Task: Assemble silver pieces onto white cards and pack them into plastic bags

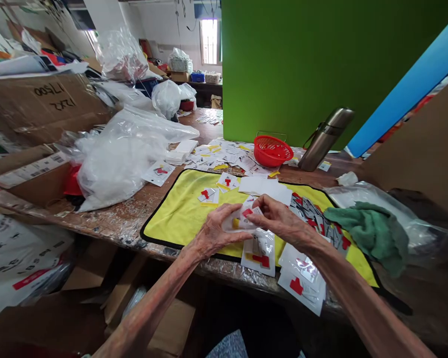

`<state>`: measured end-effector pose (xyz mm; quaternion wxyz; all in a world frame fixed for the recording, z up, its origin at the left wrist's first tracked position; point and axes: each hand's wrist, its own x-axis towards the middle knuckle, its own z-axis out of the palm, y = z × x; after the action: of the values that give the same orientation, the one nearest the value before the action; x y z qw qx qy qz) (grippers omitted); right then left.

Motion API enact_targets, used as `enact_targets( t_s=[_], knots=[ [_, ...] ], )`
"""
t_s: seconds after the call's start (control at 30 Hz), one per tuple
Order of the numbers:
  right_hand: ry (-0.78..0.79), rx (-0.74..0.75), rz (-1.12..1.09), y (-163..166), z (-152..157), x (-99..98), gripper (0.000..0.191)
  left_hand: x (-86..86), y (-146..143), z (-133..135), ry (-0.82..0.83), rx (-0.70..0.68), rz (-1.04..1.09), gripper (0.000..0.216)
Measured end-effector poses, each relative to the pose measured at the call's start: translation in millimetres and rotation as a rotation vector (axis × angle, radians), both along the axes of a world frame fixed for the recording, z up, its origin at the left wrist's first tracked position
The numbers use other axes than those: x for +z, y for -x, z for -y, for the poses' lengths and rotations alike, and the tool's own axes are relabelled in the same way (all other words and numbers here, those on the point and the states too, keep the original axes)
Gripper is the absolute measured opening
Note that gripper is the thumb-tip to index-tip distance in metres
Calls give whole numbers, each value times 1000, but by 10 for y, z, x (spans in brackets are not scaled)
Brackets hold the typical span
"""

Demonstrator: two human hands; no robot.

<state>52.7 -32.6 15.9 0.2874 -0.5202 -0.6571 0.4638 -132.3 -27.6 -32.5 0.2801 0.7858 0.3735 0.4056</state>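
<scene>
The left grip (217,230) and right grip (275,216) both pinch a small packet (242,222); a yellow cloth (175,211) lies beneath them, a green rag (371,231) to their right.

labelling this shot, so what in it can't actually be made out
All in the head view:
Held packet: contents partly hidden by the left hand and the right hand.
Print on the lowest packet: too small to read.
Inside of the large plastic bag: obscured by its cloudy plastic.
Both elbows: cut off by the bottom edge.
</scene>
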Motion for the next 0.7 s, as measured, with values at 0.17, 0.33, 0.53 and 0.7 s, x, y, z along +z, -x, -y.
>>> enact_targets(
  t_s=[0.17, 0.33, 0.53, 0.7],
  knots=[
    [19, -35, -92, -49, 7, -61, 31, -37, -36, -6, -41, -24, 40, 59],
    [-62, -150, -45, 59, 19, -161, 36, -108, -78, -15, -67, -35, 56, 57],
    [182, -27, -245, -31, 24, -88, 33, -88, -45, -8, -49, -17, 73, 59],
    [245, 9, -191, 42, -34, -188, 32, -90, -50, 21, -71, -56, 17, 56]
  ],
)
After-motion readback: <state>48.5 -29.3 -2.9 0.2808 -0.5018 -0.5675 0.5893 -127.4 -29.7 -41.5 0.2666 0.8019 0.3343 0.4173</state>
